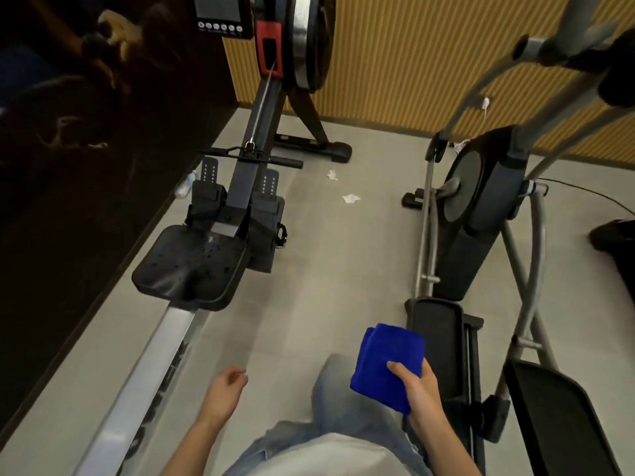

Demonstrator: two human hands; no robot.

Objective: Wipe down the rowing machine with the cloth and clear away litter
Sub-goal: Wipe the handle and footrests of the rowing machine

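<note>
The rowing machine [220, 214] stretches along the left of the floor [309, 269] beside a dark wall, its flywheel [309, 39] and monitor [223, 15] at the far end and its silver rail [154, 355] running back toward the person. It is a heavy, rigid frame that should stay put under wiping pressure, so nothing on it needs gripping. The seat [192, 266] sits part-way along the rail and shows pale specks, probably droplets or dust, though the dim light makes that uncertain. Being on rollers, it is likely to slide when pushed and may want steadying at its edge. Beyond it lie the footrests [237, 201] and the pull handle [254, 154], narrow parts the cloth must wrap around.

The blue cloth [386, 365] is folded thick, held low at the person's right and well apart from the machine. It looks soft, light and plush, easy to bunch or refold. The right hand [417, 389] pinches it from one side, thumb on top and fingers beneath. The left hand [223, 393] is empty, loosely curled, hovering above the floor near the rail.

Two scraps of white tissue [350, 198] [332, 174] lie on the floor between the machines. They look weightless and flimsy, best picked up by a fingertip pinch at a raised crumple. What may be a clear plastic bottle [185, 185] rests against the wall by the left footrest; light but slippery, take it round the body.
</note>
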